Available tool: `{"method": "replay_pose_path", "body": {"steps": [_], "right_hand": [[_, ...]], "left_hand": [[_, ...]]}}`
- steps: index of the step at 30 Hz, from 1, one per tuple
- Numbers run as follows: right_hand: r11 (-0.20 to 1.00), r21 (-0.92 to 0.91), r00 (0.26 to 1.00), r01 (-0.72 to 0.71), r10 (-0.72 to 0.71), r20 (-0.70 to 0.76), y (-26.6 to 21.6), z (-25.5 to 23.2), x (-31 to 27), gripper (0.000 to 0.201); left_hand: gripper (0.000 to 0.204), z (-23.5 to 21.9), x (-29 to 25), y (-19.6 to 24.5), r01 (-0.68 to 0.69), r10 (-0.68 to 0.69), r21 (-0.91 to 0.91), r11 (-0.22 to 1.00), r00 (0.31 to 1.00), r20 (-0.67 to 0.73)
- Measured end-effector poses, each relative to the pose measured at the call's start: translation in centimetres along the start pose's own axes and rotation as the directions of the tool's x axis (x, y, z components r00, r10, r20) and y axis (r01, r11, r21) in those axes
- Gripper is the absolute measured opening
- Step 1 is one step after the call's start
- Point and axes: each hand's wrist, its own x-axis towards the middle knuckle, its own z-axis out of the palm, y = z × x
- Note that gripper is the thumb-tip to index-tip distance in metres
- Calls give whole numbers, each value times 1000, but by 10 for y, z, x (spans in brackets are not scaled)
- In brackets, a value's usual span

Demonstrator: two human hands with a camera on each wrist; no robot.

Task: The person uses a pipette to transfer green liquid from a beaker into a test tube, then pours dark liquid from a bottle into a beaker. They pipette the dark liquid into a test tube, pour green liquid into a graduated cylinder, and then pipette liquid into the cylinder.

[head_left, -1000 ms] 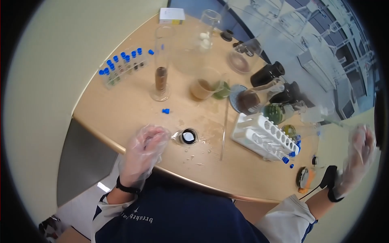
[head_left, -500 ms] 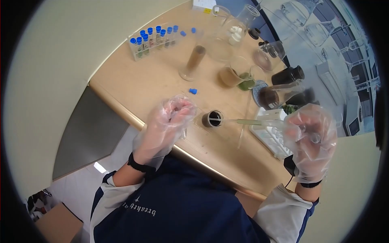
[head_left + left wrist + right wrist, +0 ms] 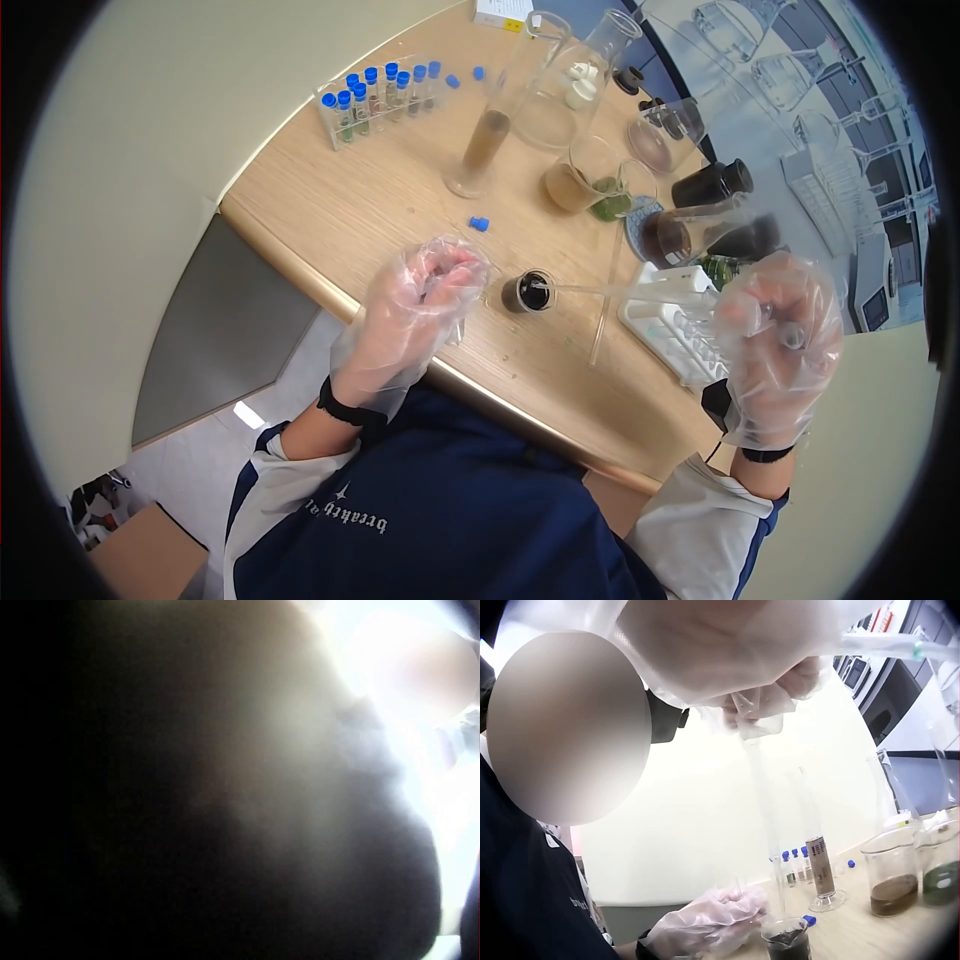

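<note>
A clear dropper (image 3: pixel 635 293) is held in my gloved right hand (image 3: pixel 780 345), its thin end inside a small beaker (image 3: pixel 528 292) of dark liquid. In the right wrist view the dropper (image 3: pixel 769 814) runs down from the glove towards the small beaker (image 3: pixel 788 943). My gloved left hand (image 3: pixel 415 310) is just left of the beaker, its fingers curled; whether they pinch something is unclear through the glove. The left wrist view is too dark and blurred to read.
Blue-capped tubes (image 3: pixel 372 100) stand in a clear rack at the back left. Behind the beaker are a measuring cylinder (image 3: pixel 483 150), a brown-filled beaker (image 3: pixel 570 187) and flasks. A white rack (image 3: pixel 665 330) stands right, a glass rod (image 3: pixel 607 310) nearer. A blue cap (image 3: pixel 479 224) lies behind the beaker.
My right hand has come in from the far right, bringing the dropper to the small beaker. The pale green liquid seen in the dropper half a second ago is largely gone.
</note>
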Motion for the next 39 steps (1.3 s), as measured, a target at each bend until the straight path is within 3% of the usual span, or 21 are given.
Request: {"method": "replay_pose_path", "body": {"steps": [2,4,7,10,11,14,19,23,25,28,33,39], "right_hand": [[999,18,998,-50,50,-23,0,-1,0,11],[976,154,983,-153,166,-75,-3,4,-2,8],[965,55,945,-258,264,-192,-13,5,-4,7],[924,289,920,-253,322,-225,-13,-7,-10,12],[890,307,886,-337,411,-217,-13,-18,-16,22],[951,292,790,-104,257,-557,17,-42,-37,32],[977,201,670,-76,199,-715,63,-100,-95,32],[974,191,635,-119,223,-740,106,-131,-149,31],[964,220,632,-146,262,-729,127,-128,-176,31],[940,282,645,-191,337,-686,157,-105,-211,31],[903,351,684,-247,419,-597,186,-68,-241,31],[906,343,719,-249,410,-561,201,-64,-248,31]], "left_hand": [[12,-1,0,0,6,-6,-13,1000,1000,8],[13,-2,-2,0,39,-38,-68,997,999,25],[15,-1,-2,1,50,-49,-21,999,999,19],[15,2,-2,-1,57,-58,-21,998,998,-15],[16,3,-3,-2,60,-61,-35,998,998,-28],[17,6,-4,0,81,-82,-21,997,995,-63],[20,10,-2,-8,-63,71,97,993,994,-85],[23,14,-3,-14,-131,146,139,982,983,-112],[21,13,-2,-13,-140,161,196,971,983,-94],[17,16,4,-22,-275,311,253,928,943,-117],[14,24,1,-18,-220,284,353,909,949,-139],[16,20,5,-22,-230,320,381,895,928,-191]]}}
